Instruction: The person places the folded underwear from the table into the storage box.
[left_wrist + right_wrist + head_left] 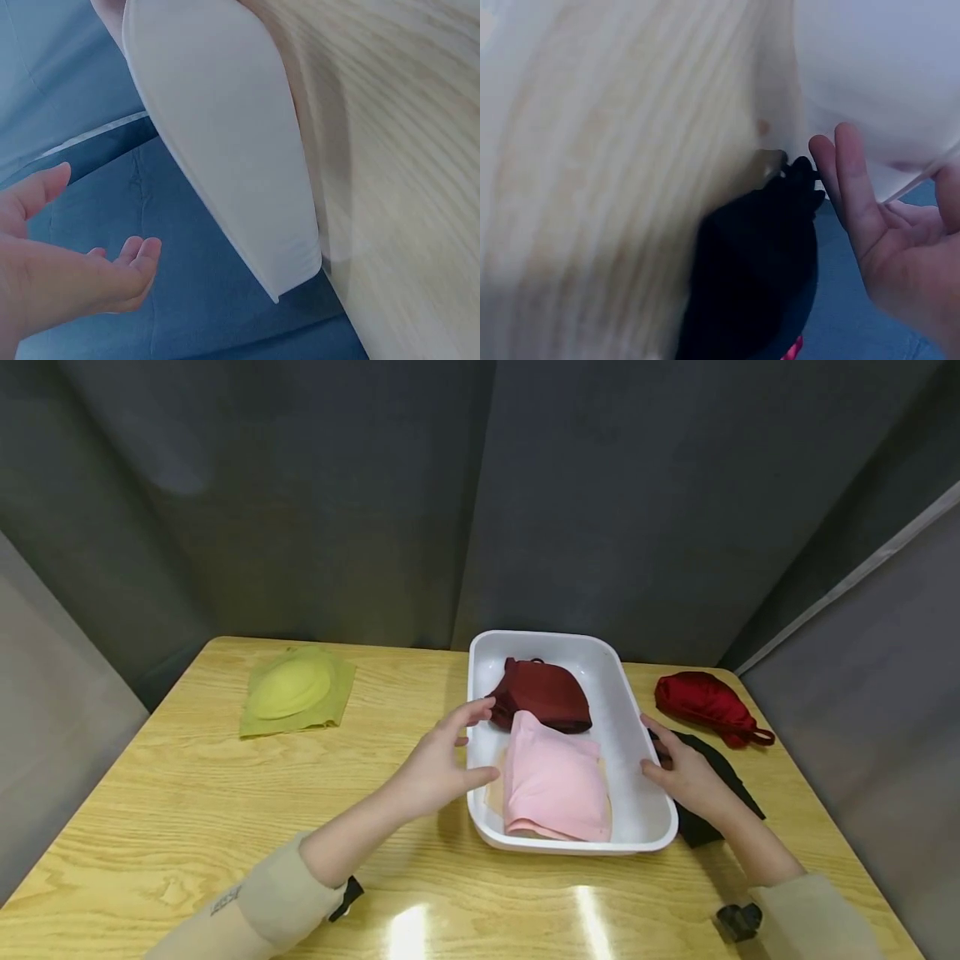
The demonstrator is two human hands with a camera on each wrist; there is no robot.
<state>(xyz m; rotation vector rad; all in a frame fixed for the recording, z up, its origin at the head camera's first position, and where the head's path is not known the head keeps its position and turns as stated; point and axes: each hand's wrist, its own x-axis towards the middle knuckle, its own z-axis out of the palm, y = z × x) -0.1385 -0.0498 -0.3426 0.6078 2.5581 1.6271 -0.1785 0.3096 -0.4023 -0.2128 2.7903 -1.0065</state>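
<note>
A white plastic tub (pixel 633 785) stands on the table with a folded maroon bra (pixel 543 693) at its far end. Nearer to me in it lies a folded pink bra (pixel 558 781), partly covering a beige piece of cloth (pixel 494 793). My left hand (pixel 442 764) is at the tub's left rim, thumb and fingers spread; the left wrist view shows a gap between hand and tub wall. At the right side, my right hand (pixel 686 772) has its straight fingers (pixel 853 172) against or very near the outer wall, above a black bra (pixel 754 262).
On the wooden table (pixel 187 810), a yellow-green bra (pixel 296 689) lies at the far left. A red satin bra (pixel 705 702) lies right of the tub, behind the black one. Dark grey curtains (pixel 337 502) hang behind the table's far edge, with lighter panels at both sides.
</note>
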